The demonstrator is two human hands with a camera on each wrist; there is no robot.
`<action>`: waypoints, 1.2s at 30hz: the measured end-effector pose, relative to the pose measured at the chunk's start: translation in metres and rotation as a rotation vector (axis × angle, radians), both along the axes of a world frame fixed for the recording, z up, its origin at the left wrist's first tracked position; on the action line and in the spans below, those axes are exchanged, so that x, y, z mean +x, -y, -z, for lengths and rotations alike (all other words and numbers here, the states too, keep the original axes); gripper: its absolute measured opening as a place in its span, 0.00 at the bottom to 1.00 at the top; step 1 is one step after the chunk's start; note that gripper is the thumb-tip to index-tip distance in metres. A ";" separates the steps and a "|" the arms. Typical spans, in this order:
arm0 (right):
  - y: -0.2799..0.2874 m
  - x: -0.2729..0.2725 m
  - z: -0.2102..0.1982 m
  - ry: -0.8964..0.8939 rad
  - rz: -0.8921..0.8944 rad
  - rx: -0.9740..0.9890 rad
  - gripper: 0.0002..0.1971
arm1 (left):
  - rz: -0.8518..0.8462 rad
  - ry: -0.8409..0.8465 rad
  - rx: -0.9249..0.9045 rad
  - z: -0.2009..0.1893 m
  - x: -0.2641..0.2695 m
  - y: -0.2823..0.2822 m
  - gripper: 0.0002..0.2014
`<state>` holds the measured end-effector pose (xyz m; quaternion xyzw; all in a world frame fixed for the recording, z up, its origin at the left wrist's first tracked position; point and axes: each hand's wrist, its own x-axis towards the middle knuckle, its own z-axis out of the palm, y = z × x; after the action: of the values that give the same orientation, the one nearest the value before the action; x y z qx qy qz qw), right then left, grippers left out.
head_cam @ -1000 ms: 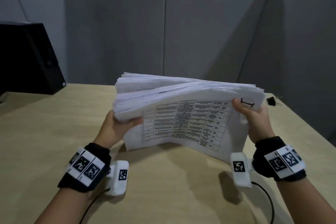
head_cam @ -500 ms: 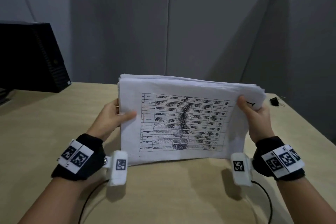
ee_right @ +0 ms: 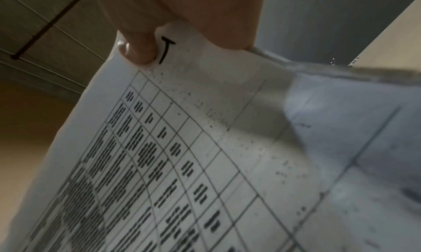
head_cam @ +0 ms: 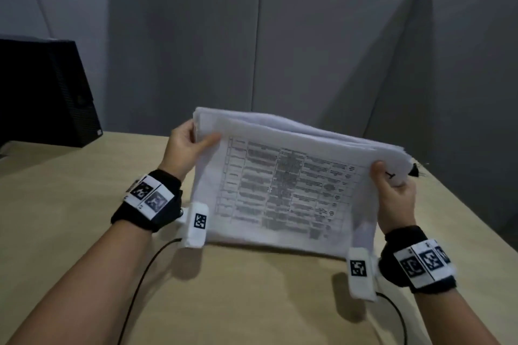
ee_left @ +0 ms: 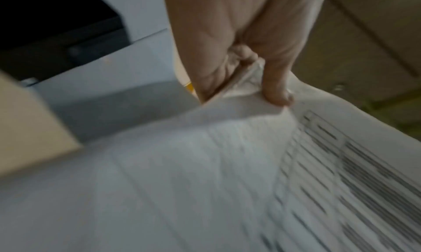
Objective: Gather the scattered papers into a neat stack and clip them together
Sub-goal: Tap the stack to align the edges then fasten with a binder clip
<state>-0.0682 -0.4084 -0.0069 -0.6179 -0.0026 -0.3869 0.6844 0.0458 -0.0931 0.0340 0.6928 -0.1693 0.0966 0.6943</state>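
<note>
A thick stack of white papers [head_cam: 288,187] stands tilted on its long lower edge on the wooden table [head_cam: 84,204], its top sheet printed with a table. My left hand [head_cam: 190,143] grips the stack's upper left corner, thumb on the front sheet. My right hand [head_cam: 392,185] grips the upper right corner, thumb beside a hand-drawn mark. In the left wrist view the left hand [ee_left: 246,72] pinches the papers [ee_left: 205,165]. In the right wrist view the right hand [ee_right: 173,30] pinches the papers [ee_right: 205,147]. A black binder clip [head_cam: 417,171] peeks out behind the right corner.
A black computer case [head_cam: 42,92] stands at the table's back left. Grey partition panels [head_cam: 252,36] close off the back and the right side. Cables [head_cam: 140,288] trail from both wrist cameras across the near table.
The stack has gone from sagging and fanned to upright on its edge, then shifted slightly right with motion blur. My left hand has moved up to the top left corner.
</note>
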 end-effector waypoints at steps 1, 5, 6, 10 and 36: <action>-0.001 0.001 -0.003 0.030 0.032 0.010 0.06 | -0.038 0.075 -0.024 -0.009 -0.003 0.004 0.08; 0.001 0.001 -0.015 0.100 0.095 0.040 0.11 | -0.065 0.260 -0.151 -0.026 -0.021 0.009 0.16; 0.004 0.000 -0.015 0.084 0.072 0.025 0.12 | -0.042 0.252 -0.146 -0.021 -0.025 0.007 0.21; 0.015 -0.003 -0.006 -0.103 -0.041 -0.017 0.39 | 0.090 0.016 -0.037 0.014 -0.024 0.000 0.54; 0.038 -0.018 -0.073 -0.381 -0.086 -0.551 0.26 | 0.288 -0.045 -0.051 0.039 -0.007 0.001 0.44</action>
<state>-0.0862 -0.4466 0.0658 -0.8402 -0.0049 -0.2201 0.4956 0.0385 -0.0944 -0.0046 0.6453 -0.2488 -0.0152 0.7221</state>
